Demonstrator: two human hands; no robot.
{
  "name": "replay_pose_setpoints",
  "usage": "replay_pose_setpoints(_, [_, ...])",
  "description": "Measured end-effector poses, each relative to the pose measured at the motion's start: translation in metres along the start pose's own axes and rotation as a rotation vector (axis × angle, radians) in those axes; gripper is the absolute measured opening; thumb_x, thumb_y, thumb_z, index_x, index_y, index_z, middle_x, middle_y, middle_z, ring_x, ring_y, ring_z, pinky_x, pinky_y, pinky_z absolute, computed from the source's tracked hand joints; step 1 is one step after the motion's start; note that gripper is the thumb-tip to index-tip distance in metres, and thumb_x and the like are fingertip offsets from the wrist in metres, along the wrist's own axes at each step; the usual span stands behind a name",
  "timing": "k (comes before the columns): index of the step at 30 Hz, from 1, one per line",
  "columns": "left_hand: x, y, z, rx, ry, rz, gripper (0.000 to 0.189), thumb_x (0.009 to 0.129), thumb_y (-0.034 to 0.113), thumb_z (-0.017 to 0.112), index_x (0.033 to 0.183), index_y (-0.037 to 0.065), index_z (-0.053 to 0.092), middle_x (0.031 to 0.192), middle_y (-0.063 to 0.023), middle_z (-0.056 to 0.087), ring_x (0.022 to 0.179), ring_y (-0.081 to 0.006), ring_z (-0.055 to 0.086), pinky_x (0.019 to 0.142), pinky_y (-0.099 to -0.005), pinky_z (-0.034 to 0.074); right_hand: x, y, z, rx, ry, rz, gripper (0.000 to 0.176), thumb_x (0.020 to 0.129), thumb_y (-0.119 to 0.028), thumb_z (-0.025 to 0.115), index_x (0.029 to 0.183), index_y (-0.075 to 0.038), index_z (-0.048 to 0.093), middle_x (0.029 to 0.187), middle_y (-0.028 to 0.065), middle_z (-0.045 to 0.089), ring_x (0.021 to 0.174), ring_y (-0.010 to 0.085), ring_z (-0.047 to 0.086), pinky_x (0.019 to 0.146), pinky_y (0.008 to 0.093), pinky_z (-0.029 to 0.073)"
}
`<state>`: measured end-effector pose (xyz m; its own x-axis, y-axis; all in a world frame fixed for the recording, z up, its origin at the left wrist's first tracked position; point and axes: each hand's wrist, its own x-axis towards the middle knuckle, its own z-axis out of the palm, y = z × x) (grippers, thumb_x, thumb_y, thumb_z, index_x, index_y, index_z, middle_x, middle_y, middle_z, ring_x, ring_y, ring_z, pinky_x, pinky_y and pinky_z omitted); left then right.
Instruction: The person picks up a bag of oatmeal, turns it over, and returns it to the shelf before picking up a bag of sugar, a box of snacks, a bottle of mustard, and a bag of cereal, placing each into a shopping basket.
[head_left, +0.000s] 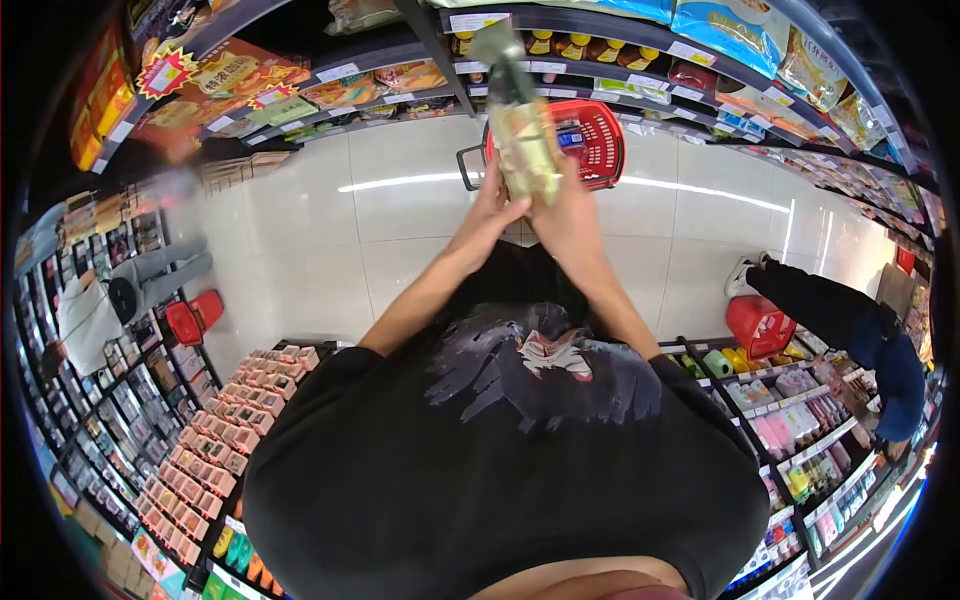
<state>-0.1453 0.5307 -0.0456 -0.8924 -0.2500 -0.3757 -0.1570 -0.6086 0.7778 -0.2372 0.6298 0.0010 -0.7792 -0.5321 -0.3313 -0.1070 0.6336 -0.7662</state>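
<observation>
A long, pale green and yellow package [528,150] with a darker top is held between both hands in front of the shelves; its print is blurred. My left hand [492,205] grips its lower left side. On the lower right side, my right hand [568,205] has its fingers wrapped round it. Behind and below the package, a red shopping basket [605,150] with a dark handle stands on the floor, with a blue and red item [572,138] inside.
Shelves of packaged goods [690,90] curve across the front. Stacked pink boxes [215,440] stand at the lower left, and a product shelf [790,420] at the lower right. A person [120,290] is at the left, another [850,325] at the right, each near a red basket.
</observation>
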Motion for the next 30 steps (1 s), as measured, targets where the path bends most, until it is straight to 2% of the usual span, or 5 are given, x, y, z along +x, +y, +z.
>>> replay_pose_setpoints(11, [0.024, -0.039, -0.013, -0.077, 0.317, -0.055, 0.049, 0.073, 0.011, 0.060, 0.117, 0.001, 0.041, 0.104, -0.0100, 0.056, 0.094, -0.0208, 0.056, 0.083, -0.0342, 0.046, 0.008, 0.093, -0.011, 0.470, -0.513, -0.389, 0.059, 0.072, -0.016, 0.067, 0.120, 0.003, 0.039, 0.119, 0.0155, 0.047, 0.110, 0.0249, 0.046, 0.095, 0.0364, 0.034])
replay_pose_setpoints(16, [0.018, -0.040, -0.007, -0.167, 0.267, -0.208, 0.051, 0.068, 0.007, 0.058, 0.116, 0.000, 0.041, 0.102, -0.0130, 0.057, 0.091, -0.0233, 0.059, 0.083, -0.0365, 0.047, 0.101, 0.175, -0.068, 0.321, 0.033, -0.377, 0.057, 0.074, -0.024, 0.067, 0.119, -0.002, 0.041, 0.109, 0.0126, 0.050, 0.106, 0.0219, 0.048, 0.088, 0.0325, 0.039])
replay_pose_setpoints(18, [0.019, -0.048, -0.006, -0.325, 0.189, -0.360, 0.051, 0.067, 0.008, 0.057, 0.115, -0.002, 0.044, 0.104, -0.0145, 0.058, 0.092, -0.0248, 0.059, 0.084, -0.0370, 0.047, 0.112, 0.173, -0.092, 1.000, -0.474, 0.270, 0.058, 0.075, -0.020, 0.066, 0.122, -0.003, 0.037, 0.114, 0.0111, 0.049, 0.108, 0.0211, 0.047, 0.090, 0.0330, 0.038])
replay_pose_setpoints(21, [0.029, -0.077, -0.007, -0.418, 0.104, -0.383, 0.049, 0.067, 0.012, 0.055, 0.114, -0.003, 0.047, 0.104, -0.0159, 0.058, 0.093, -0.0265, 0.059, 0.085, -0.0378, 0.046, 0.114, 0.182, -0.093, 1.320, -0.748, 0.442, 0.055, 0.075, -0.015, 0.064, 0.122, -0.004, 0.037, 0.117, 0.0099, 0.048, 0.108, 0.0206, 0.048, 0.091, 0.0337, 0.039])
replay_pose_setpoints(30, [0.024, -0.169, -0.005, -0.216, 0.356, -0.490, 0.048, 0.079, 0.020, 0.057, 0.120, 0.002, 0.042, 0.106, -0.0106, 0.056, 0.094, -0.0190, 0.057, 0.083, -0.0328, 0.047, 0.096, 0.276, -0.038, 0.967, -0.667, 0.666, 0.044, 0.075, -0.012, 0.061, 0.115, -0.002, 0.044, 0.105, 0.0095, 0.056, 0.093, 0.0205, 0.057, 0.082, 0.0330, 0.047])
